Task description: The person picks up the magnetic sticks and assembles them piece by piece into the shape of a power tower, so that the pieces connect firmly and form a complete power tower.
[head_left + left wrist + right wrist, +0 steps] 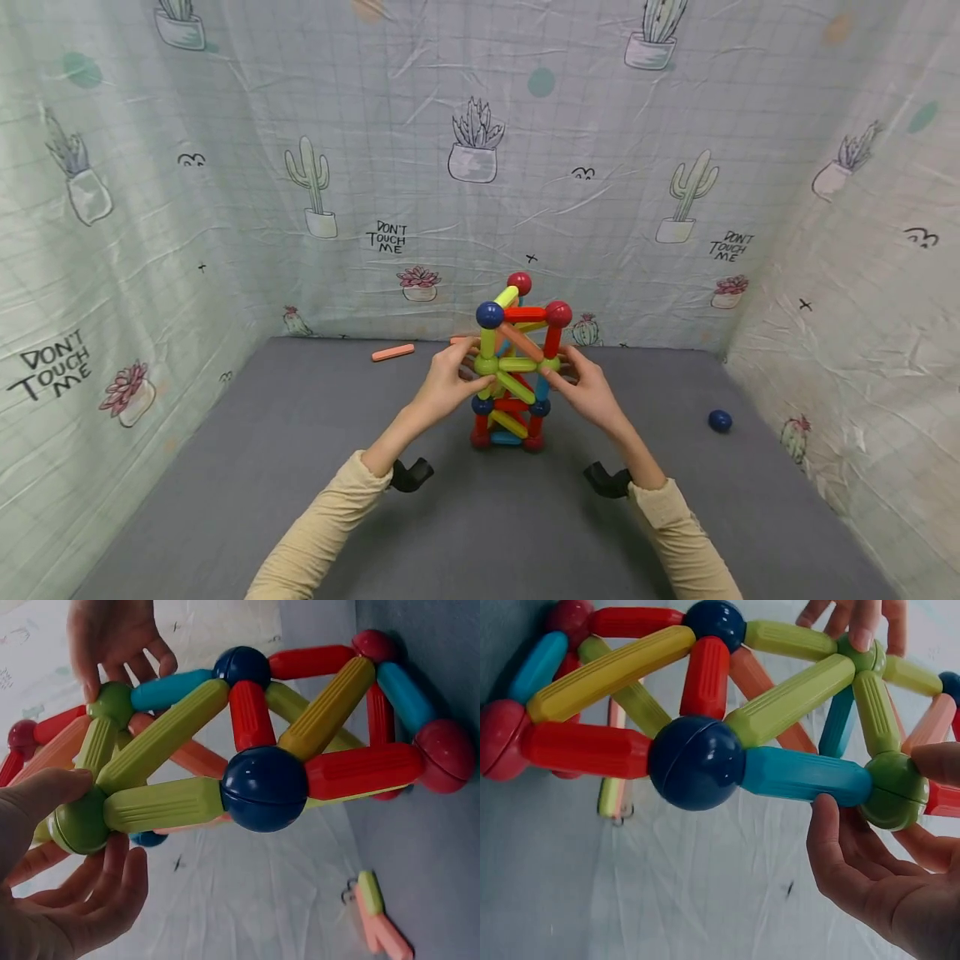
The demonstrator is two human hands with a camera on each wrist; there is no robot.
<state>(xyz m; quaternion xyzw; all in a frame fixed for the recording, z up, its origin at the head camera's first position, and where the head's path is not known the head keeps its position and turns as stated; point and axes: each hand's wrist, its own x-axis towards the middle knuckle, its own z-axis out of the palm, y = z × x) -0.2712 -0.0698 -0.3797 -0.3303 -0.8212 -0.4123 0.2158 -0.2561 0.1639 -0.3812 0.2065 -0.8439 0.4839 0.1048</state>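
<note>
A tower of magnetic rods and balls (516,364) stands upright on the grey table, built from red, yellow, green, blue and orange rods. At its middle level, my left hand (444,382) pinches the left green ball (81,821) between thumb and fingers. On the opposite side, my right hand (591,395) grips the right green ball (895,790), and one finger touches the light-blue rod (807,775) beside it. Dark blue balls (265,789) join the level below, and red balls (445,755) form the base. Part of the tower's back is hidden.
Behind the tower, an orange rod (393,352) lies at the left, with another (459,340) mostly hidden by the left hand. A loose dark blue ball (720,421) rests at the right. Patterned cloth (540,217) encloses the table's back and sides.
</note>
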